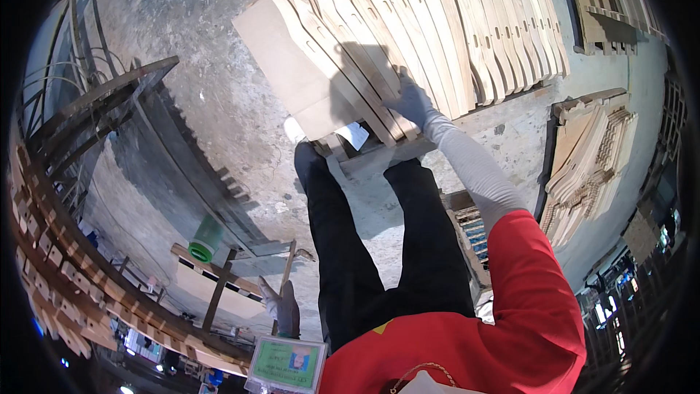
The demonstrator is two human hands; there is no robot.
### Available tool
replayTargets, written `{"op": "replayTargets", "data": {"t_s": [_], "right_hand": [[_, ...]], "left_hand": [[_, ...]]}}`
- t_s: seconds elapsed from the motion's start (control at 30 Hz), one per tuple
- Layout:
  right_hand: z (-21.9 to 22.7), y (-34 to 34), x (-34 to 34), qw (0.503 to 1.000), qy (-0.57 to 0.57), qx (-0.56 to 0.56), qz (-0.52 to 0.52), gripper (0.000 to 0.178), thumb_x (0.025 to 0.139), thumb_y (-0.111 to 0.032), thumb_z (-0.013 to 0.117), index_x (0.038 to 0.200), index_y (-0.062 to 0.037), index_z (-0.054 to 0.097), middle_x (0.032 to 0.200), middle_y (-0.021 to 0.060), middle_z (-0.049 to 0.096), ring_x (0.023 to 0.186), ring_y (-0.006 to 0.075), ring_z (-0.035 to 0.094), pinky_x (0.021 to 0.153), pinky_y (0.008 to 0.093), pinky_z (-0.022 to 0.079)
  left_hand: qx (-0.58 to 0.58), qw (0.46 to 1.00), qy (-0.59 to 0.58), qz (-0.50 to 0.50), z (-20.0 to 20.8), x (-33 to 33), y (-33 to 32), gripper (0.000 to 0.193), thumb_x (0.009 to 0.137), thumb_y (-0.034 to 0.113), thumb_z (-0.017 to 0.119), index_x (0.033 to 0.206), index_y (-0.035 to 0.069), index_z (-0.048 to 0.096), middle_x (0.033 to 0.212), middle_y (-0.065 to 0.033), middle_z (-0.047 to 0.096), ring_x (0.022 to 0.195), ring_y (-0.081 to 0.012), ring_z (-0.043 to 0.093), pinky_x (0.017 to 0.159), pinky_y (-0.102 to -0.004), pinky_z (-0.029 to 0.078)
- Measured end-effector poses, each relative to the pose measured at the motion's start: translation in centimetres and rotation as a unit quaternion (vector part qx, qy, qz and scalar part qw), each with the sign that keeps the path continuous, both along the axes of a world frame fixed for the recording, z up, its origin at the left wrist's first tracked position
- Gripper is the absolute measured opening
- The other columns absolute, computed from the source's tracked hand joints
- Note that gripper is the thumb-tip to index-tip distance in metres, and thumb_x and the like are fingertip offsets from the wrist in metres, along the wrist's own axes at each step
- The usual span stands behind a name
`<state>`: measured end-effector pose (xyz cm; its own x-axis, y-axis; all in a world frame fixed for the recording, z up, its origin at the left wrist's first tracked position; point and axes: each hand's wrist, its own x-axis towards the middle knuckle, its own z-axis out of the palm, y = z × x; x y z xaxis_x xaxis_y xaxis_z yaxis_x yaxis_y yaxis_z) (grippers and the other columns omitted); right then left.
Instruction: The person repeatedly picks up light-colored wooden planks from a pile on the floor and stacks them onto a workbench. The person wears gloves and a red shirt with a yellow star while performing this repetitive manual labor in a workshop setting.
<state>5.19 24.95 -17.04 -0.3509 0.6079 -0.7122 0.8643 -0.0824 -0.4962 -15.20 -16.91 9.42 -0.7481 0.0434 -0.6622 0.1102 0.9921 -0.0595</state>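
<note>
A row of pale, curved wooden slats (pixel 430 29) with small slots lies side by side on a flat tan board (pixel 281 66) in front of me. My right hand (pixel 414 103), in a grey glove, rests on the near ends of the slats toward the left of the row. Its thumb and fingers are stretched apart, and I see nothing gripped in them. My left hand (pixel 283 308), also gloved, hangs low at my left side, away from the slats, with fingers apart and nothing in it. A white paper (pixel 354 135) lies by the board's near edge.
To the right, another stack of shaped wooden pieces (pixel 594 168) sits on the floor. More slats (pixel 620 0) stand at the far right. A curved frame (pixel 109 98) and a green bottle (pixel 207 239) are to the left, with stacked wooden parts (pixel 73 263) at the rim.
</note>
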Motion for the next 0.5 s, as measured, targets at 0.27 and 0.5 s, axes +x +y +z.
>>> {"op": "replayTargets", "data": {"t_s": [0.27,0.5], "right_hand": [[-6.3,1.2,-14.1,0.973,-0.032,0.202,0.110,0.092,0.063,-0.036,0.079,0.135,-0.0020,0.033,0.133,0.0188,0.037,0.121,0.0344,0.042,0.097,0.0397,0.040],[-11.4,2.1,-22.2,0.919,-0.144,0.337,0.145,0.077,0.063,-0.037,0.076,0.124,-0.0075,0.039,0.118,0.0167,0.042,0.112,0.0335,0.044,0.092,0.0464,0.036]], "left_hand": [[0.051,0.998,-0.032,0.007,-2.5,-9.9,2.7,0.075,0.084,0.023,0.060,0.144,0.001,0.022,0.147,-0.0251,0.025,0.134,-0.0359,0.029,0.108,-0.0390,0.025],[0.028,0.988,-0.075,0.134,-3.1,-14.6,1.1,0.072,0.085,0.016,0.057,0.145,0.002,0.018,0.149,-0.0215,0.021,0.135,-0.0400,0.026,0.107,-0.0417,0.028]]}}
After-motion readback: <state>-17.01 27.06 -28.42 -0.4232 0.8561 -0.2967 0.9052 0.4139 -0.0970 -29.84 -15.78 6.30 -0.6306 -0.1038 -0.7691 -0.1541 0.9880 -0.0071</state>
